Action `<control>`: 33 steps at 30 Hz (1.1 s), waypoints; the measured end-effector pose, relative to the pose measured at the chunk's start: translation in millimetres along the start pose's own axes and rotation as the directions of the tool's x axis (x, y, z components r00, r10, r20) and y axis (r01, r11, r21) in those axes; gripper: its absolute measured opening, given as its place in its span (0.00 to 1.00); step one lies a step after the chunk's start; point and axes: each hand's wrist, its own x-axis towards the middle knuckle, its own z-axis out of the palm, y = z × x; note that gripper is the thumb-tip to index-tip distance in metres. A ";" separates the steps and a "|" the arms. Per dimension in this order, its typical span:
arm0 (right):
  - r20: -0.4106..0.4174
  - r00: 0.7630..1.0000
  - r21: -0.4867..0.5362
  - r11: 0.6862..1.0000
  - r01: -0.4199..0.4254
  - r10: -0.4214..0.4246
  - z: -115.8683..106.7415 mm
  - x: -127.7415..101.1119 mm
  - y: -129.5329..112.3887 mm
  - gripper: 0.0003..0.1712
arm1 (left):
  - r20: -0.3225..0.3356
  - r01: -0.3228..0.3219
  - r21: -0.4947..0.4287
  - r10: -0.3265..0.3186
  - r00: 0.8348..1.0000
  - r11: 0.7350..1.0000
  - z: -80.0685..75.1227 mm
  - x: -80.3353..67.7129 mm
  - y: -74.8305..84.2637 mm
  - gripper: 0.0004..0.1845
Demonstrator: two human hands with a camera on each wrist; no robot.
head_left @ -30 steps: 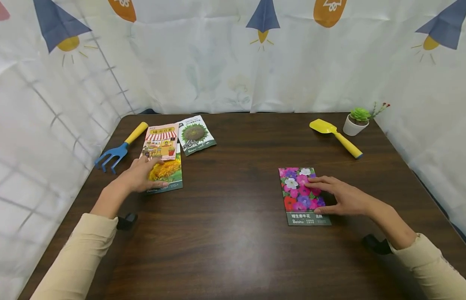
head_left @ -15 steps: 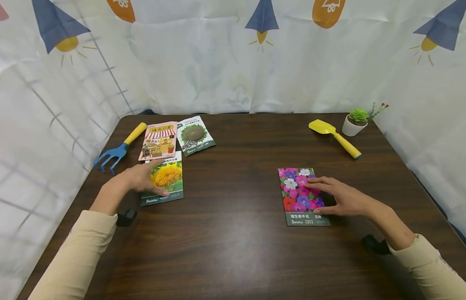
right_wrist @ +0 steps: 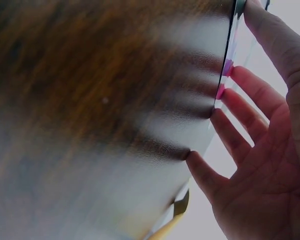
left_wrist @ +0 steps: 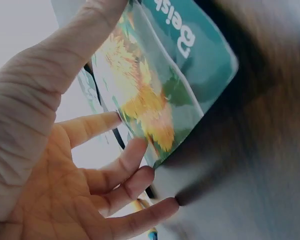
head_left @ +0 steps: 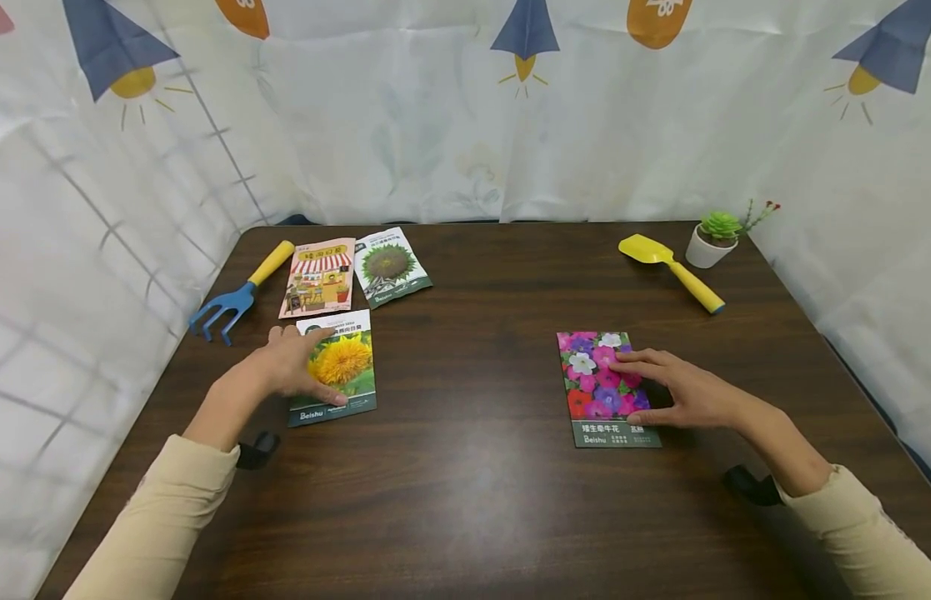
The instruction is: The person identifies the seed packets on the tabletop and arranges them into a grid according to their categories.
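Note:
In the head view my left hand (head_left: 281, 365) lies over the left part of a seed packet (head_left: 343, 360) with a yellow double flower and a green lower band. Its fingers are spread, and the thumb reaches across toward that band. The left wrist view shows the fingertips (left_wrist: 136, 145) at the packet's edge. My right hand (head_left: 686, 392) rests at the right side of another seed packet (head_left: 596, 387), printed with pink, purple, red and white flowers. In the right wrist view, fingertips (right_wrist: 232, 72) touch this packet and the outermost ones touch the table.
Behind my left hand lie a pink packet (head_left: 318, 279) with a shop picture and a white sunflower packet (head_left: 390, 267). A blue hand fork (head_left: 228, 308) is left of them. A yellow trowel (head_left: 671, 271) and potted succulent (head_left: 713, 242) stand back right on the brown table (head_left: 465, 492).
My left hand has slid the yellow-flower packet toward me and slightly right, out from under the pink packet. My right hand and its packet have stayed in place.

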 end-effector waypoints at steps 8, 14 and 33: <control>0.000 1.000 0.001 1.000 -0.006 0.006 -0.3 -1.1 0.7 0.46 | -0.076 -0.075 -0.007 0.075 0.994 0.997 10.7 -9.1 15.8 0.68; 0.002 1.000 0.011 1.000 -0.012 0.012 0.6 -1.2 1.2 0.46 | -0.077 -0.096 0.025 0.097 0.992 0.995 15.4 -10.7 26.7 0.68; -0.002 1.000 0.015 1.000 -0.006 0.006 0.2 -1.0 -1.0 0.45 | -0.075 -0.155 0.076 0.161 0.984 0.985 31.6 -12.3 65.3 0.69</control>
